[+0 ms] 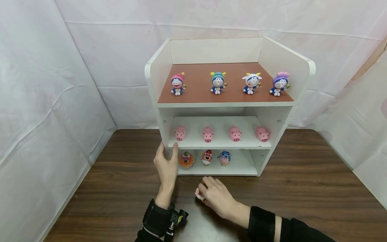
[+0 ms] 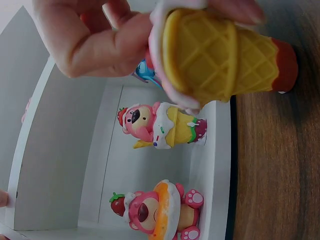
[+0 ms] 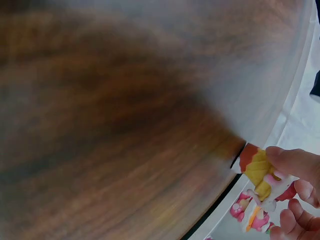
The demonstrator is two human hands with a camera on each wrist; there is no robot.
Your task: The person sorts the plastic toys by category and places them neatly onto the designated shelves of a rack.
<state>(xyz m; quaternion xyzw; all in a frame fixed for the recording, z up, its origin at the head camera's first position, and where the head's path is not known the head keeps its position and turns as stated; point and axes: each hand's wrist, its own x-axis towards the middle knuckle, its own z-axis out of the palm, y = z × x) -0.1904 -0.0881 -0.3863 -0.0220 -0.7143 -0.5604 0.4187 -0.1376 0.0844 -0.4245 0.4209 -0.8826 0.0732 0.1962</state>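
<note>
My right hand (image 1: 218, 198) holds a small figurine (image 2: 220, 55) shaped like an ice-cream cone, with a yellow waffle body, brown tip and pink-white top. It is just in front of the bottom shelf, above the wooden table. The fingers hide part of its top. My left hand (image 1: 167, 164) grips the left side panel of the white display shelf (image 1: 223, 147), thumb at the front and fingers outside. On the bottom level stand a pink bear in an orange ring (image 1: 185, 159), a bear in a yellow cup (image 1: 207, 157) and a blue-hatted figurine (image 1: 224, 158).
Several pink pig figurines (image 1: 208, 134) line the middle level. On the brown top level stand several blue cat figurines (image 1: 218, 82) in coloured hats. White cloth (image 1: 45, 101) hangs around the dark wooden table (image 1: 115, 188).
</note>
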